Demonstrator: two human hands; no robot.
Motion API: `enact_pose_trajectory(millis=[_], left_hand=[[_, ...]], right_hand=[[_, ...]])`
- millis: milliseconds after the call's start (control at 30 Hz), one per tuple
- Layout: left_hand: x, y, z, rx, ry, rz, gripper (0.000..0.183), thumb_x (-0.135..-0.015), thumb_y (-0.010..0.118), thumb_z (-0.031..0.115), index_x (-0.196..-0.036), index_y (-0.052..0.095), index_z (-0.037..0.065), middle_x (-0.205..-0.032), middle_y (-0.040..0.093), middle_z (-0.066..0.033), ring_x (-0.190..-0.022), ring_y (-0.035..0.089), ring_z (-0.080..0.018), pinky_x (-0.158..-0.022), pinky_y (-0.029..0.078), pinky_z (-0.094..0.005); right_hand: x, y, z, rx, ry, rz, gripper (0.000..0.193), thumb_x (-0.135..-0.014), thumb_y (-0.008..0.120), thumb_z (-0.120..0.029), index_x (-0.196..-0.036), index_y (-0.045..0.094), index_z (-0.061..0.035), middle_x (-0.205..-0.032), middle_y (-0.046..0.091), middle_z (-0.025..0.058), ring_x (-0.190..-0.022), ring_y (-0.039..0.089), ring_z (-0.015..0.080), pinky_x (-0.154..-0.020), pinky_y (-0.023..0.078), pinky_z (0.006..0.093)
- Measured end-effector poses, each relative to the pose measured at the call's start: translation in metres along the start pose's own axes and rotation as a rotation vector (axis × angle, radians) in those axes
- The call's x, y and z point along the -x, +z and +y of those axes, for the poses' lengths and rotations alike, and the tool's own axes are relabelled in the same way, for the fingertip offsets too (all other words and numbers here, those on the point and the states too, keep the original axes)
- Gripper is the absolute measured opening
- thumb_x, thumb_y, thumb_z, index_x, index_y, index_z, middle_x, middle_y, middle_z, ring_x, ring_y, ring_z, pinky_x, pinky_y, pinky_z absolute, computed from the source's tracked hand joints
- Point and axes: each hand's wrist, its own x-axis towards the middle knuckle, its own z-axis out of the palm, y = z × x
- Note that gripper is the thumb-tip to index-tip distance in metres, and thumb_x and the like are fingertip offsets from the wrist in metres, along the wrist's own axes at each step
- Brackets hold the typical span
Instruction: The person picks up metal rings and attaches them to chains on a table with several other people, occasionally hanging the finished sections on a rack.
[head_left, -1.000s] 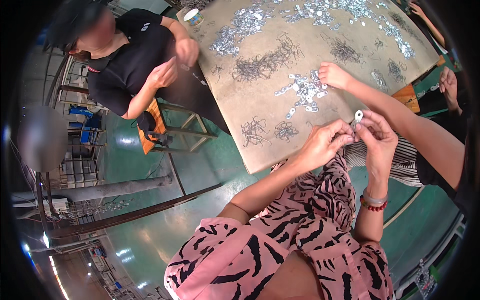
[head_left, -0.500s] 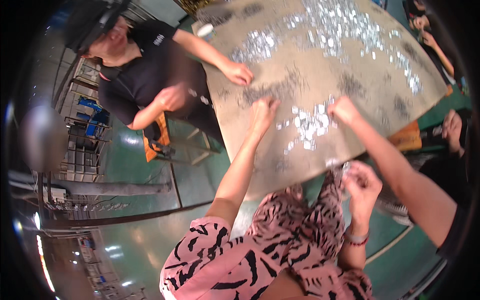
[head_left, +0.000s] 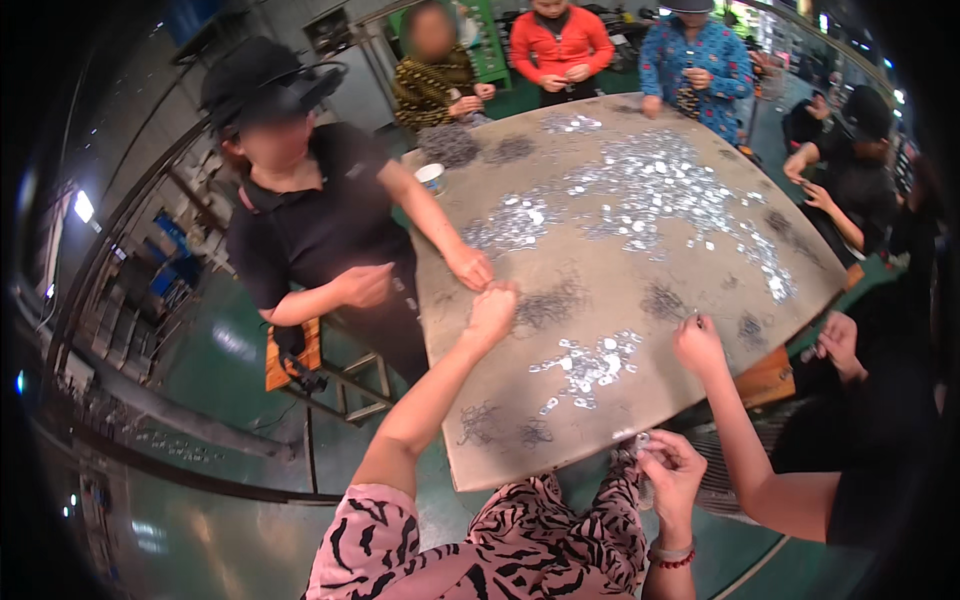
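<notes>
My left hand is closed over the table's left side, at the left end of a pile of thin dark wire-like pieces. What its fingers hold, if anything, is too small to make out. A co-worker's hand lies just beyond, very near my fingertips. At the near table edge, my right hand, with a bracelet at the wrist, pinches a small shiny metal piece. A cluster of flat silver metal pieces lies on the table between my hands.
The table bears a large silver heap and more dark piles. A co-worker's hand reaches in from the right. Another person stands at left; several more are round the far side. A white cup stands far left.
The view has tilted up, showing people across the table. My left hand has shifted left along the dark pile toward the co-worker's hand. My right hand still holds the metal piece by the edge.
</notes>
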Motion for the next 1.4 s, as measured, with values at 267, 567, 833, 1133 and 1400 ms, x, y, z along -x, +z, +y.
enact_pose_trajectory(millis=[267, 567, 833, 1133, 1400], left_hand=[[0.033, -0.015, 0.012, 0.348, 0.039, 0.037, 0.012, -0.076, 0.056, 0.007, -0.08, 0.061, -0.003, -0.079, 0.064, -0.0188, -0.073, 0.064, -0.0302, -0.059, 0.05, -0.0382], [0.141, -0.084, 0.167, 1.84, -0.082, -0.518, 0.014, -0.082, 0.063, 0.01, -0.09, 0.061, -0.001, -0.09, 0.061, -0.0063, -0.079, 0.057, -0.0124, -0.075, 0.047, -0.0247], [0.155, -0.058, 0.181, 1.896, -0.149, -0.503, 0.017, -0.083, 0.062, 0.012, -0.094, 0.06, -0.001, -0.089, 0.062, -0.0055, -0.084, 0.055, -0.0103, -0.08, 0.044, -0.0243], [0.159, -0.059, 0.196, 1.955, -0.146, -0.477, 0.013, -0.087, 0.056, 0.013, -0.092, 0.056, 0.001, -0.09, 0.061, -0.004, -0.085, 0.054, -0.0086, -0.08, 0.043, -0.024], [0.152, -0.051, 0.196, 1.935, -0.234, -0.519, 0.014, -0.087, 0.057, 0.015, -0.091, 0.057, 0.002, -0.089, 0.061, -0.0039, -0.081, 0.054, -0.0094, -0.077, 0.043, -0.0225]], right_hand=[[0.013, 0.007, 0.003, 0.003, -0.001, -0.041, 0.024, -0.072, 0.064, 0.006, -0.096, 0.062, 0.0033, -0.086, 0.063, 0.0059, -0.071, 0.058, 0.0082, -0.062, 0.049, 0.0205], [0.025, 0.002, 0.02, 0.112, -0.051, 0.146, 0.026, -0.074, 0.062, 0.009, -0.099, 0.063, 0.0011, -0.084, 0.063, 0.0034, -0.068, 0.055, 0.0044, -0.062, 0.046, 0.0159], [0.027, 0.016, 0.03, 0.157, -0.191, 0.214, 0.025, -0.073, 0.062, 0.008, -0.096, 0.064, 0.0002, -0.082, 0.063, 0.0039, -0.073, 0.058, 0.0072, -0.064, 0.047, 0.0193], [0.022, 0.0, 0.041, 0.459, -0.619, 0.235, 0.026, -0.067, 0.063, 0.013, -0.091, 0.063, 0.0028, -0.076, 0.061, 0.0086, -0.066, 0.054, 0.0139, -0.059, 0.045, 0.0238], [0.016, -0.001, 0.045, 0.51, -0.69, 0.187, 0.03, -0.065, 0.064, 0.014, -0.093, 0.062, 0.0032, -0.076, 0.061, 0.0092, -0.068, 0.056, 0.0167, -0.06, 0.045, 0.0247]])
